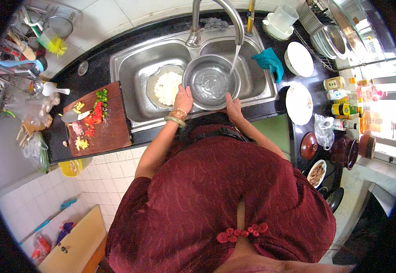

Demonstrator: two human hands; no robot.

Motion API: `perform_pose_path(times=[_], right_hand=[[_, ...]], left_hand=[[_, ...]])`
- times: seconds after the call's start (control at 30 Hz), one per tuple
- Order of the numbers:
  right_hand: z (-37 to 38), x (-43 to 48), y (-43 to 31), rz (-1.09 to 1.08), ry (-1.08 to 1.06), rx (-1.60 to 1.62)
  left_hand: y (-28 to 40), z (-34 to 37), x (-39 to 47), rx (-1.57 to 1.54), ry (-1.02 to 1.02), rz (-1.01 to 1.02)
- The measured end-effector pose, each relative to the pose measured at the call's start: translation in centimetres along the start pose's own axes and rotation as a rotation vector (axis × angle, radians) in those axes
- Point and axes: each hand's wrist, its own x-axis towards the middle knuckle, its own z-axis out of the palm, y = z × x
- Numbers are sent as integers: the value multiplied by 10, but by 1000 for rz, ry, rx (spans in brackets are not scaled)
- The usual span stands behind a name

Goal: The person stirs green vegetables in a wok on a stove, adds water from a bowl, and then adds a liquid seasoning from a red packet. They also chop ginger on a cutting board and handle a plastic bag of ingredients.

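A round stainless steel bowl is held over the divider of a double sink, with some clear water in its bottom. My left hand grips its lower left rim; a beaded bracelet and a bangle are on that wrist. At the lower right rim, my right hand holds the bowl too. Water runs from the curved faucet into the bowl's right side. In the left basin stands a clear bowl of white pieces, partly behind the steel bowl and close to my left hand.
Left of the sink, a wooden cutting board carries a cleaver and chopped vegetables. A teal cloth hangs over the sink's right edge. White dishes, a brown lid and bottles stand on the right counter.
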Motion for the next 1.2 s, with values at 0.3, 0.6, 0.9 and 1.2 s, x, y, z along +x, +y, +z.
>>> perform_pose_path(times=[0.3, 0.6, 0.9, 1.2], right_hand=[[-5, 8, 12, -8, -25, -53], [0, 0, -1, -56, 12, -145], [3, -3, -5, -25, 34, -47], [0, 3, 7, -20, 26, 11]], left_hand=[[7, -4, 0, -20, -16, -19], [2, -1, 4, -3, -42, -17], [-4, 4, 6, 74, -34, 6], [1, 1, 6, 62, -40, -3]])
